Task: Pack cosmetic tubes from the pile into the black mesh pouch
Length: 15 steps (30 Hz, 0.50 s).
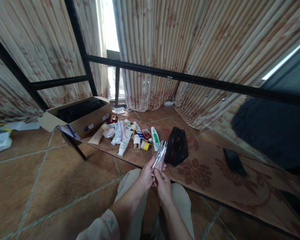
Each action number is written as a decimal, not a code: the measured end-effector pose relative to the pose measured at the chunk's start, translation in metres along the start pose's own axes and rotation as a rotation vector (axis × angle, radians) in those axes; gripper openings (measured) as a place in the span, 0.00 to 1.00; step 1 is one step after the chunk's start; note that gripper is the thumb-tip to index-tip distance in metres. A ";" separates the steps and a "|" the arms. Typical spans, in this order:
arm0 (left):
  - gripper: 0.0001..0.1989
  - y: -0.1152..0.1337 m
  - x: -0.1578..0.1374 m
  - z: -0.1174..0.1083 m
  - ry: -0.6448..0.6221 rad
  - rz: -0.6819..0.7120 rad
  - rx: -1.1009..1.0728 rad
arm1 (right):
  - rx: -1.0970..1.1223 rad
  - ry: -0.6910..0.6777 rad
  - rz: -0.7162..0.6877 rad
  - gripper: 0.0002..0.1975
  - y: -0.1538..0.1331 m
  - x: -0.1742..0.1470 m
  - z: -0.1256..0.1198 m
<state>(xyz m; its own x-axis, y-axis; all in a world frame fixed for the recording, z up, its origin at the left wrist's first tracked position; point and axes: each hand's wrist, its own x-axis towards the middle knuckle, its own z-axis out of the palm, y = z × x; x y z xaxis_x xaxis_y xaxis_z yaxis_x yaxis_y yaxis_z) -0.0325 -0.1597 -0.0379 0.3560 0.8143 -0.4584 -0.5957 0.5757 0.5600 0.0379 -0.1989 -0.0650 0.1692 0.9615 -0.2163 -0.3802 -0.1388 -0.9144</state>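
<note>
Both hands hold a shiny pink tube with a silvery cap (pixel 160 156), tilted with its cap up and away from me. My left hand (pixel 147 171) wraps its left side, and my right hand (pixel 163 181) has its thumb on the lower front. Just beyond the tube stands a black plastic bag (pixel 176 146). To the left lies a pile of toiletries, among them a white tube with a green label (pixel 155 138), a white tube (pixel 124 143), a beige tube (pixel 97 135) and a small yellow-banded jar (pixel 145 145).
The patterned brown mat (pixel 197 173) covers a long low surface in front of my knees. An open cardboard box (pixel 96 116) with something black inside stands at its left end. A dark phone-like slab (pixel 234 161) lies to the right. A black metal bar (pixel 150 69) crosses before the curtains.
</note>
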 end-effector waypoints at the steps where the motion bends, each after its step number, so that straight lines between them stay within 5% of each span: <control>1: 0.28 0.000 0.000 0.000 0.003 0.012 -0.005 | 0.001 -0.002 0.002 0.20 0.000 0.000 0.000; 15: 0.25 -0.004 0.006 -0.003 -0.003 0.051 -0.029 | 0.005 -0.008 -0.002 0.19 0.001 0.000 -0.001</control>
<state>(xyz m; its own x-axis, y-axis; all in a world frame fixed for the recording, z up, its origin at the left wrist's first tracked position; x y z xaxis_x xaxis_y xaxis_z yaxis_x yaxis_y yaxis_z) -0.0301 -0.1574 -0.0445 0.3267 0.8426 -0.4282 -0.6338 0.5314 0.5620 0.0385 -0.1994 -0.0662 0.1627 0.9636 -0.2120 -0.3845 -0.1359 -0.9130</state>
